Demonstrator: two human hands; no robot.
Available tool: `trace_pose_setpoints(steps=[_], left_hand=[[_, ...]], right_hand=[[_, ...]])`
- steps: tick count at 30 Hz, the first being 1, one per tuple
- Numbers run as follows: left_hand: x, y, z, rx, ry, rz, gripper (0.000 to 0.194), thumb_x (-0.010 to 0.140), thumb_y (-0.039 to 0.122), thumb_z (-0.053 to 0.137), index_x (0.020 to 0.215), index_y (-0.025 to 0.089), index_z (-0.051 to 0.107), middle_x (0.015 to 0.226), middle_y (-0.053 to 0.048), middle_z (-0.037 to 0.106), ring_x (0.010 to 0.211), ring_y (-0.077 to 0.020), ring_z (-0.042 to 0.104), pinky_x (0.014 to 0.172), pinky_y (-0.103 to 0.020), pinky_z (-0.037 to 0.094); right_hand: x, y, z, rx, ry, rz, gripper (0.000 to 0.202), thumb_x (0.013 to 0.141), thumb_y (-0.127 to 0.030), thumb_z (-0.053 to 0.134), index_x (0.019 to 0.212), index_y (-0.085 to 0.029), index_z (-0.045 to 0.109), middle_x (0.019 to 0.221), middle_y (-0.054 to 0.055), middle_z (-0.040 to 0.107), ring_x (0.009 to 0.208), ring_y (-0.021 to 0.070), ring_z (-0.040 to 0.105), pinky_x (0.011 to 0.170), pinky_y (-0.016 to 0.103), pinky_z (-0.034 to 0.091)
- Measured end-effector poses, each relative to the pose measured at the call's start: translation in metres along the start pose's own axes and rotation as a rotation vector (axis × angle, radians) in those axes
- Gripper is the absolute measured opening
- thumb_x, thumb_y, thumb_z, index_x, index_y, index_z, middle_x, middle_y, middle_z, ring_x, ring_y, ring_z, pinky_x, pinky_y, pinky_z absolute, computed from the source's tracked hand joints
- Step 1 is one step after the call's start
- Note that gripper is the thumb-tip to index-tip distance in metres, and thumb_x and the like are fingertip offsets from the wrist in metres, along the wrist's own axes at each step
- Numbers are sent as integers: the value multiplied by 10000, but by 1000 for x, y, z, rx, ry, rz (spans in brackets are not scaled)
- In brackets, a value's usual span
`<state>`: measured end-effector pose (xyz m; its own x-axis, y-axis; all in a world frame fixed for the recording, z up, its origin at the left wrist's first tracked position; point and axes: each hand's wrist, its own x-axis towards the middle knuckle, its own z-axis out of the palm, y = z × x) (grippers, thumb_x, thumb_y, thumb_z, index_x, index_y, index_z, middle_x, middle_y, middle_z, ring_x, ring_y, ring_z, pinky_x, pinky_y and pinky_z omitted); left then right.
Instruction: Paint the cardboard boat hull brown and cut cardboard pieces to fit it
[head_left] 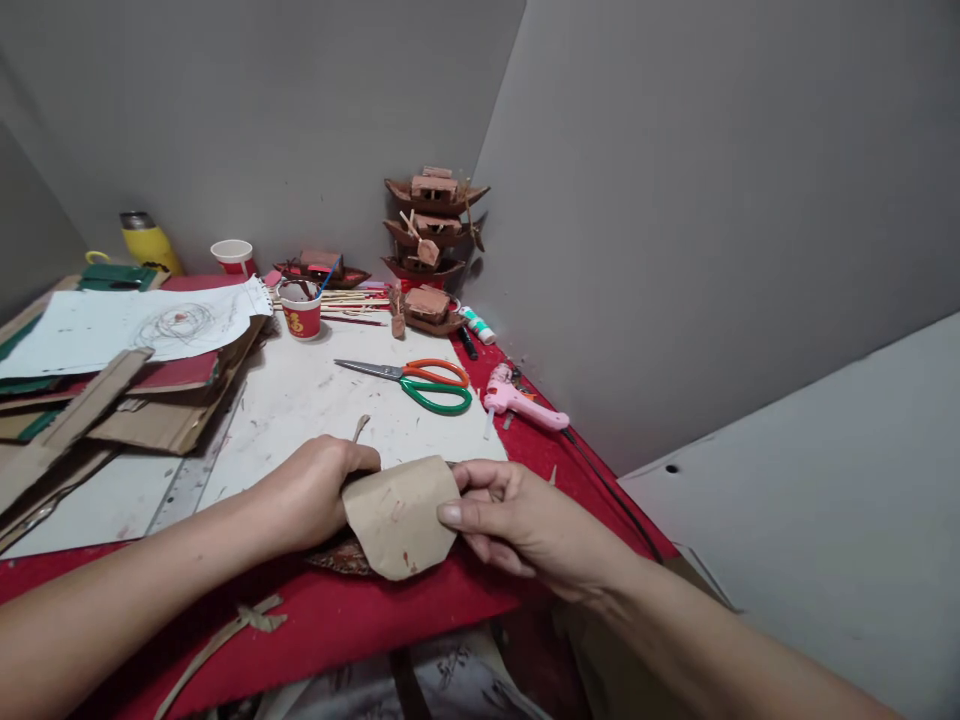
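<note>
A tan piece of cardboard [401, 520] with clipped corners and small red marks is held over the front of the table. My right hand [517, 515] pinches its right edge, thumb on the face. My left hand [322, 490] is closed at its left side, with most fingers hidden behind the card. Under that hand shows the end of a dark brown, rough-textured model boat [343, 557], largely covered by the cardboard. Scissors [405, 378] with orange and green handles lie just beyond both hands. To their right rests a pink glue gun [521, 400].
Finished model boats [435, 195] are stacked at the back, with another boat [429, 308] in front. A red paper cup [300, 312] holds brown paint and a brush. Cardboard sheets [165, 410] pile up on the left. Cardboard scraps [259, 615] lie on the red cloth [330, 645].
</note>
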<state>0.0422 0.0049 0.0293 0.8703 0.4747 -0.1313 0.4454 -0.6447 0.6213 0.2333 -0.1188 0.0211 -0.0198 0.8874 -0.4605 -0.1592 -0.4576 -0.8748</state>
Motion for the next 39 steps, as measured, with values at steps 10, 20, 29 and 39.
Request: trace_pose_setpoints(steps=[10,20,29,39], left_hand=[[0,-4,2,17,3,91,133,723,106,517,685,177,623,602,9,607,573,-134,521,536,-209,336],[-3,3,4,58,5,73,118,711,87,544,684,185,604,635,3,633,604,-150,562,545,-219,339],[-2,4,8,77,-18,70,175,658,60,515,708,190,621,674,-7,659,623,-162,581,556,-234,351],[-1,5,8,13,-21,87,261,671,57,549,818,192,717,750,-18,734,662,-174,630,581,-229,386]], right_hand=[[-7,10,9,-101,100,-123,378,711,-462,770,877,-151,635,688,33,729,376,75,562,300,135,305],[-15,20,9,-322,143,-221,257,785,-399,711,731,-152,665,624,-9,661,459,91,536,481,213,413],[-27,5,1,-904,146,-382,188,886,-253,594,736,-166,667,751,32,691,700,169,620,656,260,479],[-22,-16,-2,-1374,138,-878,614,834,-414,705,1361,-194,479,1388,194,508,1270,321,482,1023,485,430]])
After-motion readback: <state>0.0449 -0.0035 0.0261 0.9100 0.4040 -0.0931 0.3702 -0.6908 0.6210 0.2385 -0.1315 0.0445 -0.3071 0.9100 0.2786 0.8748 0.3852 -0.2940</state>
